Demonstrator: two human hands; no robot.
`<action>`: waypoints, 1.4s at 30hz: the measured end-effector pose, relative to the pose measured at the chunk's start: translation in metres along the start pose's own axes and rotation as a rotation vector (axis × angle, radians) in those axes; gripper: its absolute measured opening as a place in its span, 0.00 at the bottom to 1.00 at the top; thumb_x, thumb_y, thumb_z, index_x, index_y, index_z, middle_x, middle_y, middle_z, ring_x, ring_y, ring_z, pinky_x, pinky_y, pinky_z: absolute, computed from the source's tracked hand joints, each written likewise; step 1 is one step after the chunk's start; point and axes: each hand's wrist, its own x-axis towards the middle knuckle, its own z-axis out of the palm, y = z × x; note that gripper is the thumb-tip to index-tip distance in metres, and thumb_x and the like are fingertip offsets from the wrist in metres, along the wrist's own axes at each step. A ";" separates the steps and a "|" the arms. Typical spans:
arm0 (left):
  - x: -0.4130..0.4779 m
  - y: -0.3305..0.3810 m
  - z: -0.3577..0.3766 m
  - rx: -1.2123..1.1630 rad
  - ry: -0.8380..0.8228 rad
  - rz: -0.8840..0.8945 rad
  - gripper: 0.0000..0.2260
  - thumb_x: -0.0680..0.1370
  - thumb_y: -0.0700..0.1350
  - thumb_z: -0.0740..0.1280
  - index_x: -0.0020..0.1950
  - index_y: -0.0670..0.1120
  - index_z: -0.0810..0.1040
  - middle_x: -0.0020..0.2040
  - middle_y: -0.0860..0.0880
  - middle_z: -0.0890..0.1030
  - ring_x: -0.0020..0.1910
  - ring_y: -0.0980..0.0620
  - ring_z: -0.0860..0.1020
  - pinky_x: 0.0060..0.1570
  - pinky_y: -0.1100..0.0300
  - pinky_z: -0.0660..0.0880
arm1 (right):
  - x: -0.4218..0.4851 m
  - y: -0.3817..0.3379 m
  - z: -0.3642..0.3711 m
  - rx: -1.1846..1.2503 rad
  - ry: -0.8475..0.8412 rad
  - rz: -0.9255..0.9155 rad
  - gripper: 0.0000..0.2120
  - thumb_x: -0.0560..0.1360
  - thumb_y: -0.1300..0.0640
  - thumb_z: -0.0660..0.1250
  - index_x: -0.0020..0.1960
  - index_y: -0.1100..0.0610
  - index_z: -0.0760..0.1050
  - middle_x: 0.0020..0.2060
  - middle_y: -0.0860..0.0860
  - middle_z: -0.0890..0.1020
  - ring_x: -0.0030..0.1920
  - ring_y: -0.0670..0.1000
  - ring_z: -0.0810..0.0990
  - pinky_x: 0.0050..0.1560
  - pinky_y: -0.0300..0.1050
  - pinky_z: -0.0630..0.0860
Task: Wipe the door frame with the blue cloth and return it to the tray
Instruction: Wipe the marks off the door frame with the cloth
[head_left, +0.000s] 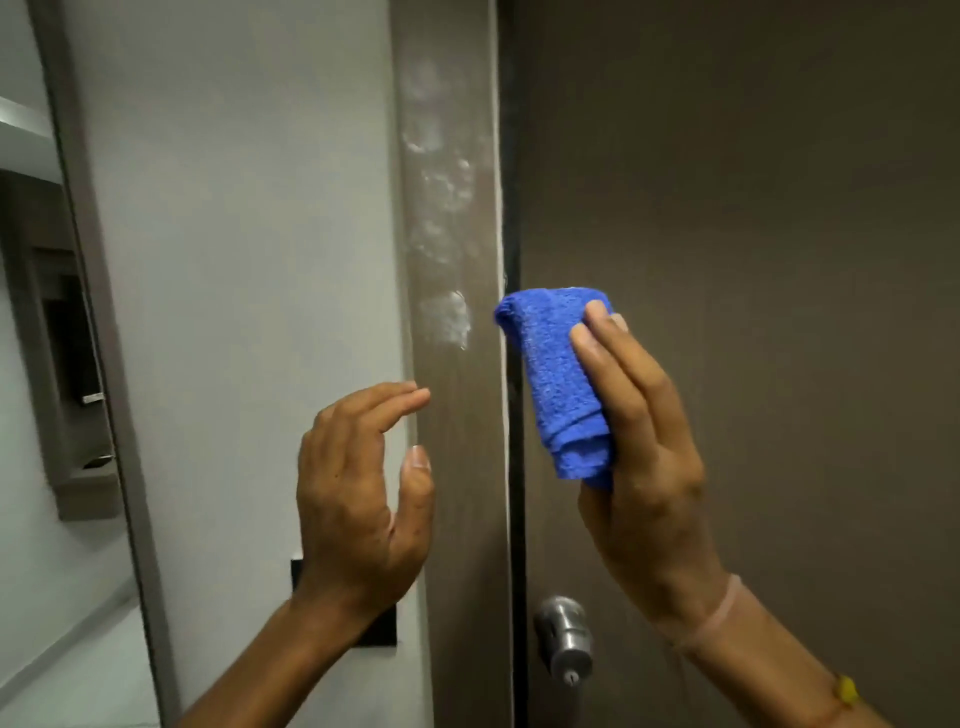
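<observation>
Holding one folded blue cloth (558, 382) in my right hand (641, 470), I have it raised in front of the brown door (753, 249), its left edge just beside the dark gap between door and door frame (454, 405). The cloth is apart from the frame face, not touching it as far as I can see. My right fingers (597, 353) lie together across the back of the cloth, pinching it against the thumb, which is hidden behind the fabric. My left hand (358, 499) is empty, fingers loosely curved and slightly apart, thumb standing away from them; the fingertips (418, 397) overlap the left edge of the frame, but I cannot tell whether they touch it.

Writing: none readable anywhere in view; no brand or label on cloth, door or frame.

Counts:
- Cloths: one, blue, folded into a thick pad.
- Hands: two, both mine.
- Door knobs: one, round silver metal (563, 636), low on the door below my right hand.
- Wristbands: one thin pinkish band (719, 610) on the right wrist; a yellow bit (847, 691) sits further down that forearm.
- Black plates: one on the white wall (249, 260), partly hidden behind my left wrist (376, 631).

White smeary patches (441, 317) run down the upper frame, the lowest level with the cloth's top. The tray is not in view.
</observation>
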 end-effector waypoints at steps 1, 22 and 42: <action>0.007 -0.012 0.001 0.030 0.013 -0.025 0.16 0.74 0.44 0.58 0.60 0.41 0.74 0.58 0.43 0.78 0.59 0.50 0.73 0.61 0.61 0.66 | 0.011 0.001 0.012 -0.012 -0.005 -0.035 0.22 0.78 0.67 0.62 0.70 0.61 0.62 0.68 0.57 0.68 0.71 0.61 0.66 0.73 0.55 0.64; 0.078 -0.113 0.048 0.527 0.044 0.151 0.24 0.77 0.41 0.52 0.73 0.38 0.59 0.75 0.41 0.59 0.76 0.46 0.56 0.75 0.48 0.54 | 0.021 0.031 0.108 -0.526 -0.332 -0.063 0.29 0.77 0.38 0.51 0.75 0.48 0.58 0.75 0.55 0.53 0.74 0.63 0.46 0.72 0.70 0.48; 0.078 -0.103 0.046 0.585 -0.010 0.107 0.24 0.77 0.42 0.52 0.73 0.36 0.57 0.74 0.38 0.58 0.74 0.42 0.58 0.74 0.49 0.53 | 0.087 0.022 0.127 -0.684 -0.207 0.078 0.29 0.77 0.43 0.58 0.75 0.48 0.56 0.75 0.57 0.62 0.73 0.69 0.56 0.68 0.73 0.60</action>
